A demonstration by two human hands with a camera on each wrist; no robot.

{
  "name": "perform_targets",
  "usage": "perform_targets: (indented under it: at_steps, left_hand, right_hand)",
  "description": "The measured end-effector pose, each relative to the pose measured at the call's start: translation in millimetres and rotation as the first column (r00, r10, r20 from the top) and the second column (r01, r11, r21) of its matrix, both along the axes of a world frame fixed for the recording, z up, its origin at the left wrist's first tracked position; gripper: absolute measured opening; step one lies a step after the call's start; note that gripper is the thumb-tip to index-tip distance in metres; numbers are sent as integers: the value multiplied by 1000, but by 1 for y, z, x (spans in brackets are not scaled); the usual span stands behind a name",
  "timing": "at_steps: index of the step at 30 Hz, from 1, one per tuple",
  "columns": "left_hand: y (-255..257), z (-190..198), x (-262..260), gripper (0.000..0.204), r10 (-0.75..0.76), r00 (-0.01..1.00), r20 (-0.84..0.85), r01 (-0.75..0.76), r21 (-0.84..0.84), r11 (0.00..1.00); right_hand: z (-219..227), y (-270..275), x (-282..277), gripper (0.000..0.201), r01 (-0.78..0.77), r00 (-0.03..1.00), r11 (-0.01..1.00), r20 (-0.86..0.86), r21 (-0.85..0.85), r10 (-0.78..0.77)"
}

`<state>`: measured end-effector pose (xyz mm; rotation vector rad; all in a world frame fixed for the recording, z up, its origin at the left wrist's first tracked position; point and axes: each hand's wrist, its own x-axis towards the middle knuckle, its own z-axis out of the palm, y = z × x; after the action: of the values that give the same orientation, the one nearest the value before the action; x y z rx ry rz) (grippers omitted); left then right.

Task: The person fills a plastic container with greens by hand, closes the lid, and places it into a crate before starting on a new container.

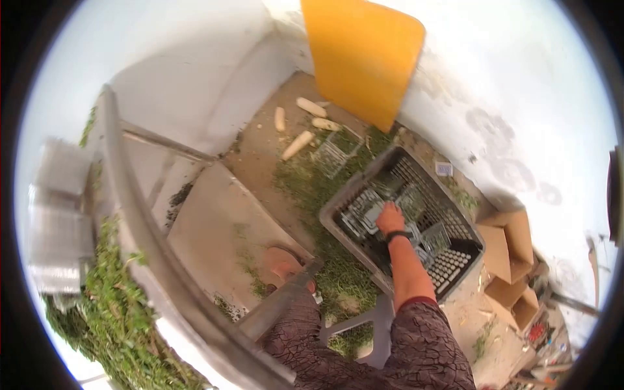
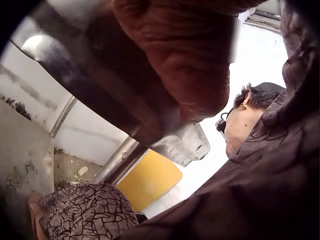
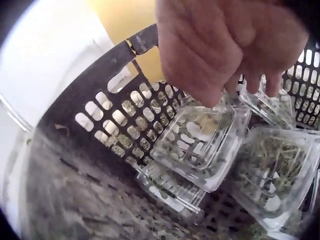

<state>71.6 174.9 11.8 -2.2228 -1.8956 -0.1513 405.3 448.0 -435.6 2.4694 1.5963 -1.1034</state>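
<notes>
My right hand (image 1: 392, 220) reaches down into a dark slatted plastic crate (image 1: 338, 227), a dark band around its wrist. In the right wrist view the same hand (image 3: 215, 50) comes from above, its thumb and fingertips at the upper edge of a clear plastic container (image 3: 200, 145), which it pinches. Beside it lies another clear container (image 3: 272, 170) with green bits showing through. My left hand (image 2: 180, 60) looms large and shaded in the left wrist view, against a grey metal edge (image 2: 182, 145); its fingers are mostly hidden. The head view does not show it.
Cut greens (image 1: 117, 279) lie on a raised surface at the left, near stacked clear containers (image 1: 62, 208). A yellow panel (image 1: 364, 52) leans on the wall. Several pale pieces (image 1: 298, 145) and loose greens lie on the floor. Cardboard boxes (image 1: 497, 244) stand right of the crate.
</notes>
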Motion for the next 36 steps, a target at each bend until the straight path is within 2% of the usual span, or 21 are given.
perform_targets:
  at_steps: [1,2,3,4,5,6,7,8,9,10,11,12,14,15,17,20,23,26,33,35,36]
  left_hand:
    - [-3,0,5,62,30,999,21,-30,26,999]
    - [-7,8,18,63,68,997,39,-70,53,996]
    - [-10,4,16,65,35,999,-22,-34,45,998]
    - [-9,4,17,64,26,999,39,-27,39,999]
    - [-5,8,25,62,76,994,77,-75,-16,997]
    - [-7,6,27,63,76,987,139,-72,-36,997]
    - [-3,5,28,66,62,983,171,-56,-39,998]
    - [1,8,33,66,79,976,201,-68,-60,996]
    - [-1,9,45,55,224,942,249,-215,-61,975]
    - [-9,3,32,66,192,951,240,-170,-112,979]
    - [1,6,30,70,114,960,255,-81,-138,987]
    - [8,10,31,67,90,957,276,-63,-107,992]
    - [17,17,36,65,70,949,307,-45,-88,995]
    - [18,19,37,63,70,945,320,-40,-99,994]
    - [22,18,37,64,33,932,360,-9,-67,998]
    - [24,20,35,63,14,917,398,2,-40,999]
    - [24,18,33,61,-46,903,427,53,-5,999]
    - [21,17,29,60,-126,893,431,119,44,992]
    - [18,13,24,55,-256,854,453,191,186,964]
    - [17,10,22,54,-283,842,458,200,222,954]
    - [16,7,23,52,-302,831,467,209,240,948]
  right_hand:
    - [-10,-11,3,42,-30,999,991,48,127,24]
    - [-19,-18,10,42,-1,999,989,-48,147,8]
    - [-27,-23,17,41,20,989,987,-147,160,4]
    - [-18,-27,24,37,-31,987,992,-155,121,50]
    - [-5,-30,31,30,-237,962,967,-115,96,247]
    - [-12,-39,35,28,-104,976,977,-172,186,136]
    - [-65,-45,59,30,-401,902,878,-57,261,428]
    - [-9,-48,51,33,-203,955,956,-173,212,241]
    - [4,-45,55,34,-242,939,946,-195,216,285]
    - [5,-48,63,34,-280,920,935,-216,219,326]
    - [1,-48,74,33,-256,911,948,-281,187,301]
    - [-5,-42,79,31,-233,899,961,-344,152,272]
    - [67,-37,69,27,-75,849,988,-511,135,135]
    - [82,-29,68,27,-108,841,981,-512,160,176]
    - [105,-17,71,22,-54,808,944,-541,324,232]
    - [147,4,69,21,-66,813,911,-508,407,285]
    - [209,13,59,20,-67,765,868,-533,492,361]
    - [279,4,40,20,-38,762,841,-529,540,375]
    - [411,-27,5,18,-125,761,701,-385,703,522]
    - [443,-38,-9,16,-168,722,577,-299,799,624]
    - [461,-45,-18,16,-178,722,563,-281,807,632]
